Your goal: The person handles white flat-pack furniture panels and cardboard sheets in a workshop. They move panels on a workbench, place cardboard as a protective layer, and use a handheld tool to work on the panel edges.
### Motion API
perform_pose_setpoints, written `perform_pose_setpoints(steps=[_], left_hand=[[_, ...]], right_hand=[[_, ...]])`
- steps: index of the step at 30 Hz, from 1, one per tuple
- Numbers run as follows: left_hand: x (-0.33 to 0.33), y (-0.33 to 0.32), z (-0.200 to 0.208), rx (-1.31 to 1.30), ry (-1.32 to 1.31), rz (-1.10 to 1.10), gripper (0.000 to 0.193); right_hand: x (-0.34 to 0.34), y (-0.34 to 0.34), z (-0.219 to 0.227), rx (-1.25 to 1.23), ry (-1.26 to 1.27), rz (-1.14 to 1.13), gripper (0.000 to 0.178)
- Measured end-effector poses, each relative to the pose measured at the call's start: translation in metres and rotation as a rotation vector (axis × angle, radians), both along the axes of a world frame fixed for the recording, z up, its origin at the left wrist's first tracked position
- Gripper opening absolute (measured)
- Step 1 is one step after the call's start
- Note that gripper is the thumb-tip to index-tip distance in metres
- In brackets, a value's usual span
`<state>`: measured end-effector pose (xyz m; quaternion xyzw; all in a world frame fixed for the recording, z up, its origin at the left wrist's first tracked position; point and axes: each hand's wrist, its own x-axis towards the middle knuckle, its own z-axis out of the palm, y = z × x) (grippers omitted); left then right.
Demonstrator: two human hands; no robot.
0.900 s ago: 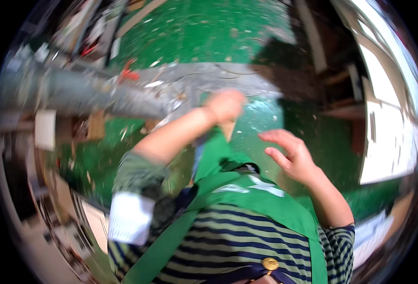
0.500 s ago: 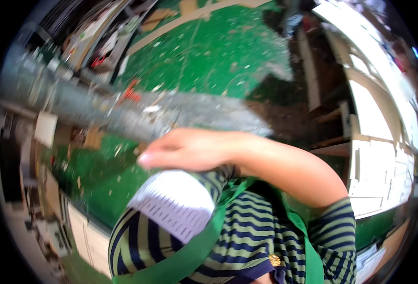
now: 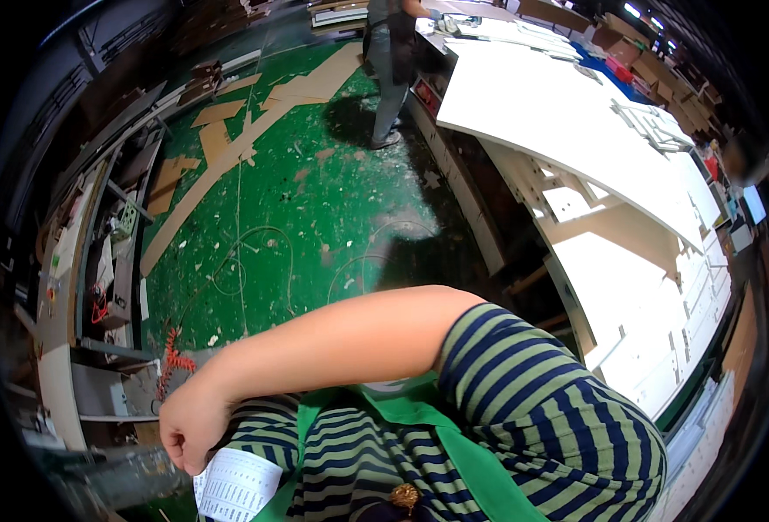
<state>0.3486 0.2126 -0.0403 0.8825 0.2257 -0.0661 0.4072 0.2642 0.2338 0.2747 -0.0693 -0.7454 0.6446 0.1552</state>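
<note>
My right arm reaches across my chest to the left. My right hand (image 3: 194,421) hangs there with its fingers curled downward and together. Just below the fingertips a white sheet of paper with rows of small print (image 3: 239,487) lies curved over my striped left sleeve (image 3: 262,424). The fingertips are at the sheet's upper left corner; whether they pinch it, or hold something small, I cannot tell. My left hand is out of view.
White panels (image 3: 558,113) lie stacked on the right. Shelving with odds and ends (image 3: 114,261) lines the left, beside a coiled red hose (image 3: 174,361). Cardboard strips (image 3: 201,187) and thin cords lie on the green floor (image 3: 297,217). Another person (image 3: 390,70) stands at the far end.
My view has swung up and turned, so the far floor, panels and other person now show. My right hand has moved left and down, from above the sheet to its edge.
</note>
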Motion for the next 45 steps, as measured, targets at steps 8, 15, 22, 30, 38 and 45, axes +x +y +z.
perform_pose_setpoints(steps=[8,15,22,30,38,45], left_hand=[[-0.014,0.244,-0.090,0.023,0.114,0.408,0.022],[-0.159,0.454,-0.160,0.680,0.392,0.251,0.022],[-0.133,0.655,-0.136,-0.165,0.114,1.188,0.034],[0.264,0.968,0.109,-0.707,-0.757,0.767,0.052],[0.474,1.158,0.174,0.025,-0.478,0.468,0.019],[0.505,1.364,0.160,0.118,-0.463,0.755,0.015]], right_hand=[[0.116,0.198,0.021,0.308,0.352,-0.174,0.013],[0.297,0.402,0.061,0.177,0.911,-0.850,0.008],[0.455,0.647,-0.023,0.377,0.642,-1.077,0.007],[0.644,0.847,-0.115,0.638,-0.138,-1.456,0.010],[0.765,1.054,-0.141,0.533,-0.192,-1.521,0.013],[0.814,1.296,-0.140,0.688,-0.179,-1.332,0.021]])
